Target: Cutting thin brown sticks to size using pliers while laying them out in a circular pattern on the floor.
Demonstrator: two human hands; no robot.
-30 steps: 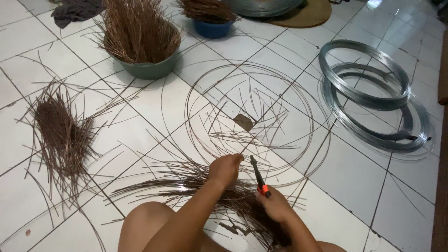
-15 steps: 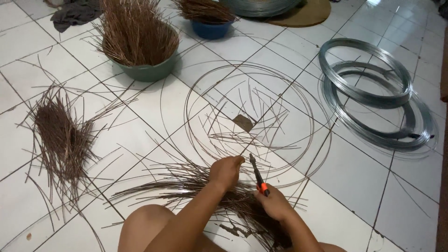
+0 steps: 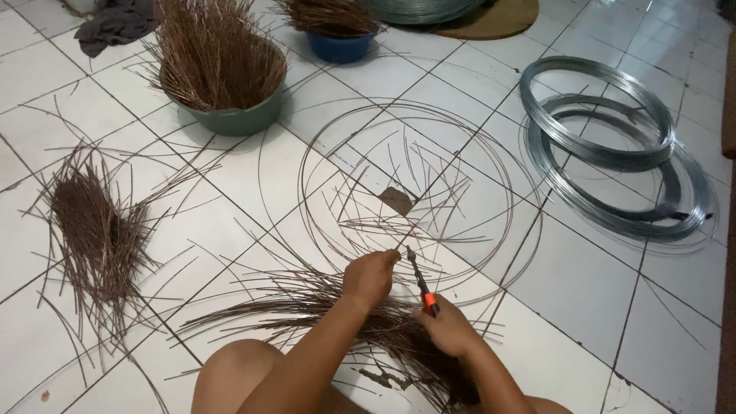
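Observation:
My left hand (image 3: 370,276) is closed around a thin brown stick whose tip pokes out by the fingers, just above a flat bundle of brown sticks (image 3: 307,307) on the tiled floor. My right hand (image 3: 448,330) grips small pliers with an orange handle (image 3: 422,282), their jaws pointing up toward the left fingertips. Both hands sit at the near edge of several thin wire hoops (image 3: 410,192) lying flat on the tiles, with loose sticks scattered inside them.
A loose pile of sticks (image 3: 96,226) lies at left. A green tub of upright sticks (image 3: 222,77) and a blue tub (image 3: 337,34) stand at the back. Coils of silver wire (image 3: 613,146) lie at right. My knee (image 3: 230,376) is at the bottom.
Both hands have stayed at the near rim of the hoops. The pliers have tilted slightly and sit closer to the left fingertips.

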